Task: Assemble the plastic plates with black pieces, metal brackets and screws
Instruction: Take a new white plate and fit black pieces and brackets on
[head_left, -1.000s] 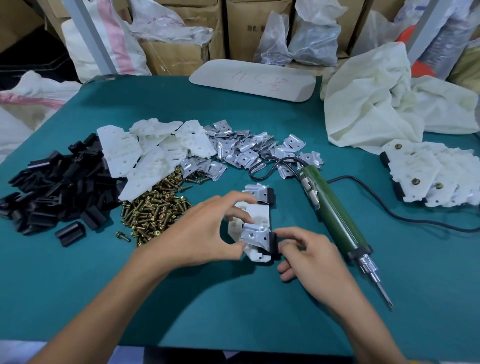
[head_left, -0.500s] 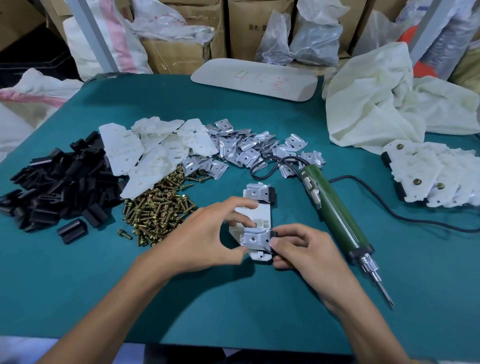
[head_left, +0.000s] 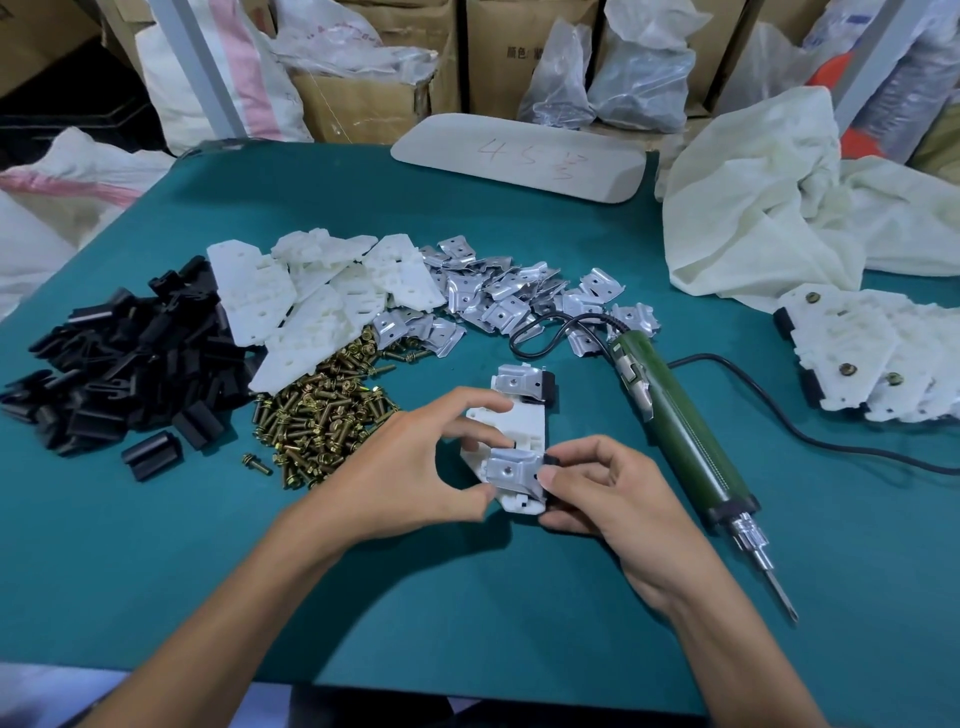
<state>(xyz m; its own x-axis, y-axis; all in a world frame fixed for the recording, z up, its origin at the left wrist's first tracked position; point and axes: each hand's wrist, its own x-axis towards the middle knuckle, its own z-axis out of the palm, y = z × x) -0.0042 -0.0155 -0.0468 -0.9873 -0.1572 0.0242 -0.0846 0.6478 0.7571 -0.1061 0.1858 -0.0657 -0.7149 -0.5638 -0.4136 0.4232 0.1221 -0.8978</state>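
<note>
I see left hand (head_left: 415, 467) pinching plate (head_left: 519, 423) | right hand (head_left: 608, 499) pinching near bracket (head_left: 511, 470) on it | screwdriver (head_left: 680, 431) lying right

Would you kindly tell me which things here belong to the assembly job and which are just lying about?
Job: plate being assembled, loose plates, metal brackets, black pieces, screws, electric screwdriver, finished plates.
Lying about: white cloth, grey board, cardboard boxes, plastic bags.
</note>
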